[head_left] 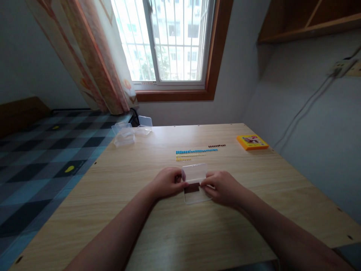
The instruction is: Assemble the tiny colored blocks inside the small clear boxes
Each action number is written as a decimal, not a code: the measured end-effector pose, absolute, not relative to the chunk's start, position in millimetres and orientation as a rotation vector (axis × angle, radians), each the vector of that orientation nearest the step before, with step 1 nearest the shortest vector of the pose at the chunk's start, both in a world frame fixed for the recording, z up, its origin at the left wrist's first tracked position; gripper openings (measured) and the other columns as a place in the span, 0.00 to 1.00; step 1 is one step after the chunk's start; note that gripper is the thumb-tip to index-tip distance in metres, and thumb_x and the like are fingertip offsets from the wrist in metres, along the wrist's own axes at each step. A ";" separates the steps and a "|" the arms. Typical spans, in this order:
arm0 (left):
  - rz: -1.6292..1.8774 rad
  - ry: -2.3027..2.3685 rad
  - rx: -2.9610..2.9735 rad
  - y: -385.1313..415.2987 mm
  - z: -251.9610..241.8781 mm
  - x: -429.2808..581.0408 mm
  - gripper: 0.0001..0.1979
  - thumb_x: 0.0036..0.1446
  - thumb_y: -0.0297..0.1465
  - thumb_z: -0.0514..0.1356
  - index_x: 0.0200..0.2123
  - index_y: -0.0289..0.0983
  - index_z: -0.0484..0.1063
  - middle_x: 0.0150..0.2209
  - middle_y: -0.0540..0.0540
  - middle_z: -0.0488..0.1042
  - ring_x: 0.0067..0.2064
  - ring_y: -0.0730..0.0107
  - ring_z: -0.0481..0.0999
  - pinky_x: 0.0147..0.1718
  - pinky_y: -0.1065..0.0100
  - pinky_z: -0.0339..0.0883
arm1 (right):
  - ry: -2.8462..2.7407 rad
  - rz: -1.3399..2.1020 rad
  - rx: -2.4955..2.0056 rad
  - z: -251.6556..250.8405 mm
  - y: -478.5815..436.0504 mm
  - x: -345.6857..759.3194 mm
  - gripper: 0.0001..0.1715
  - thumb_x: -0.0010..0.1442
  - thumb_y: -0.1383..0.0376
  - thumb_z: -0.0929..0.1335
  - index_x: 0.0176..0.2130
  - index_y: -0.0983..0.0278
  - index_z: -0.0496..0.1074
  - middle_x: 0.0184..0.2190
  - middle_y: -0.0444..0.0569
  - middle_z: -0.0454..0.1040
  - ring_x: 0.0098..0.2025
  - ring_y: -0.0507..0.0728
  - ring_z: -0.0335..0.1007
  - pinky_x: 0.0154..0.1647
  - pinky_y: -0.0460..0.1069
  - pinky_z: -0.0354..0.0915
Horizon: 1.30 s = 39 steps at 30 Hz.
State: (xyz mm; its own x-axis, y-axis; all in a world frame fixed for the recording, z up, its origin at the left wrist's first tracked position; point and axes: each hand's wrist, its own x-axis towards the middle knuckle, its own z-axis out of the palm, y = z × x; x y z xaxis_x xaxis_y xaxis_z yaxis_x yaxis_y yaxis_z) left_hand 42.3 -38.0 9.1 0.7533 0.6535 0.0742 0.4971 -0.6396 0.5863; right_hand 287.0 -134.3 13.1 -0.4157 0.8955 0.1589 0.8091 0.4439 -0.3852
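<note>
A clear plastic box (195, 173) with its lid raised lies on the table in front of me. Inside its lower half is a dark brown block of pieces (192, 188), packed along the inner edge. My left hand (168, 183) grips the box's left side, thumb at the left end of the brown pieces. My right hand (225, 187) is closed at the right side, its fingertips by the pieces' right end. Beyond the box lie a row of blue pieces (196, 151), a pale row (190, 155), a short yellow row (183, 160) and a dark red row (217, 145).
Several clear plastic boxes (124, 137) stand open at the table's far left corner. An orange-yellow box (252, 142) lies near the right edge of the wooden table (135, 162). Left of the table is a bed with a checked cover (56, 150); a window is behind.
</note>
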 end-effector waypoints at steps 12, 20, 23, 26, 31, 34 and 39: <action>0.371 0.846 2.400 -36.7 8.4 43.3 0.07 0.54 0.35 0.62 0.27 0.38 0.71 0.26 0.52 0.70 0.29 0.70 0.67 0.29 0.70 0.55 | -2.359 0.366 -1.463 12.2 -133.5 286.9 0.13 0.61 0.70 0.66 0.35 0.60 0.81 0.33 0.46 0.79 0.34 0.53 0.71 0.35 0.46 0.58; 0.384 0.861 2.416 -37.7 9.6 43.0 0.08 0.54 0.35 0.64 0.28 0.38 0.72 0.26 0.52 0.71 0.29 0.70 0.67 0.29 0.69 0.54 | -2.332 0.369 -1.465 9.6 -132.3 287.0 0.13 0.61 0.70 0.66 0.37 0.60 0.82 0.35 0.47 0.80 0.35 0.54 0.73 0.37 0.47 0.60; 0.386 0.863 2.419 -38.1 9.2 42.9 0.08 0.54 0.36 0.64 0.28 0.38 0.72 0.25 0.53 0.70 0.28 0.70 0.67 0.28 0.69 0.54 | -2.318 0.375 -1.466 9.1 -132.7 287.4 0.12 0.60 0.70 0.67 0.37 0.61 0.81 0.35 0.47 0.80 0.35 0.54 0.73 0.37 0.47 0.60; 0.386 0.849 2.421 -38.6 9.3 42.9 0.08 0.55 0.35 0.64 0.27 0.38 0.72 0.25 0.53 0.70 0.28 0.70 0.67 0.28 0.69 0.54 | -2.337 0.381 -1.480 10.7 -133.3 287.6 0.12 0.59 0.70 0.67 0.35 0.61 0.81 0.34 0.46 0.80 0.34 0.54 0.73 0.36 0.47 0.59; 0.406 0.833 2.419 -38.7 9.7 42.7 0.07 0.54 0.35 0.64 0.28 0.38 0.72 0.25 0.53 0.70 0.29 0.70 0.67 0.29 0.70 0.55 | -2.342 0.376 -1.487 11.9 -133.1 287.1 0.13 0.60 0.70 0.67 0.37 0.59 0.82 0.33 0.46 0.80 0.33 0.54 0.72 0.35 0.47 0.59; 0.406 0.829 2.421 -38.0 9.4 42.4 0.07 0.54 0.35 0.64 0.28 0.38 0.72 0.26 0.53 0.70 0.29 0.70 0.67 0.29 0.70 0.54 | -2.336 0.377 -1.479 10.9 -133.0 286.0 0.14 0.61 0.70 0.66 0.38 0.59 0.82 0.34 0.46 0.80 0.34 0.53 0.72 0.36 0.46 0.59; 0.394 0.833 2.418 -37.1 8.1 42.6 0.07 0.54 0.35 0.64 0.29 0.38 0.73 0.26 0.53 0.70 0.29 0.70 0.67 0.29 0.70 0.55 | -2.343 0.365 -1.508 11.1 -133.1 284.6 0.13 0.62 0.69 0.66 0.36 0.60 0.82 0.34 0.46 0.80 0.34 0.54 0.72 0.36 0.47 0.59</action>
State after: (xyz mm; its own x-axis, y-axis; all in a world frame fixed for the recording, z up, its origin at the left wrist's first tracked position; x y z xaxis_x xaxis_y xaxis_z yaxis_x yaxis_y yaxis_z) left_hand 42.6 -37.1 8.1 0.7651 0.6370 0.0941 0.4766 -0.6585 0.5824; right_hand 284.6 -133.1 11.1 -0.3855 0.9127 0.1359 0.8280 0.4071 -0.3857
